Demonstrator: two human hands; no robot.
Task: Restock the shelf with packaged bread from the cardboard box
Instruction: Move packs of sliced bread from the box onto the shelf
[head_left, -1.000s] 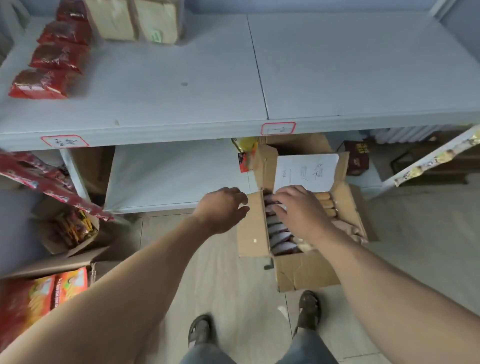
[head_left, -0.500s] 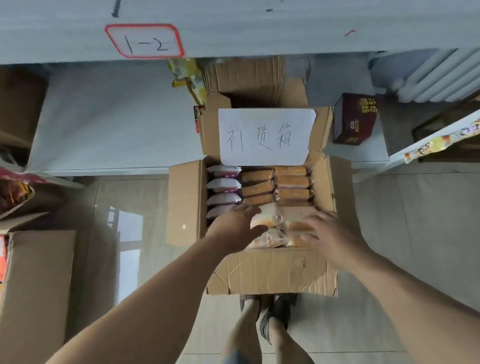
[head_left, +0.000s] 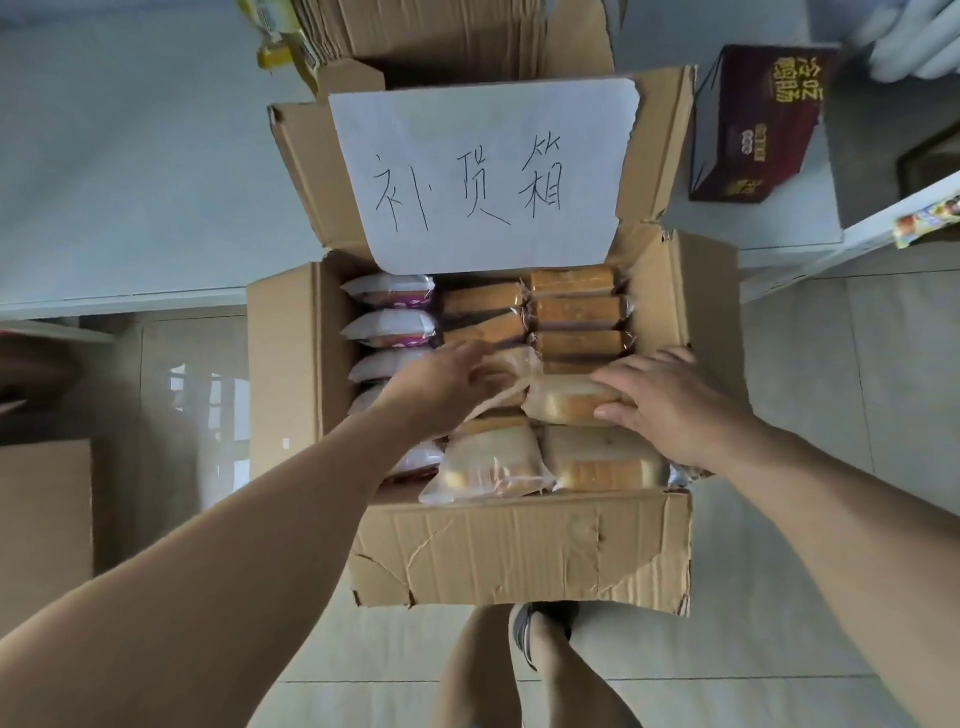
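**Restock at pick-up stage: both hands in the box, no bread lifted out**

The left hand (head_left: 441, 384) reaches into the box from the left, fingers curled over the crinkled end of a clear-film pack of pale sliced bread (head_left: 511, 371); it appears to be closing on that pack, though the grip itself is hidden under the palm. The right hand (head_left: 670, 400) lies flat, fingers spread, pressing down on a second clear-wrapped pale loaf (head_left: 563, 405) beside it. Neither pack is clear of the box.

Two more soft, rounded clear-bagged loaves (head_left: 488, 470) lie nearest the front wall, their film glossy and wrinkled. Behind the hands, slim golden-brown bars in tight transparent wrap (head_left: 574, 312) stand in neat rows; along the left wall sit puffed white pouches with purple print (head_left: 392, 327), matte and pillow-shaped.

The open brown corrugated cardboard box (head_left: 519, 561) stands on the pale tiled floor (head_left: 805, 545), its front wall creased and torn at the lower edge. A white paper sheet with handwritten characters (head_left: 483, 171) is fixed to the raised rear flap.

Judgement: the box looks close to full, so nearly all of the restocking is left. The grey painted lower shelf board (head_left: 130, 182) beyond the box shows no bread; a dark red printed carton (head_left: 753, 124) sits on the board to the right. Film packs will be slippery and crush easily.
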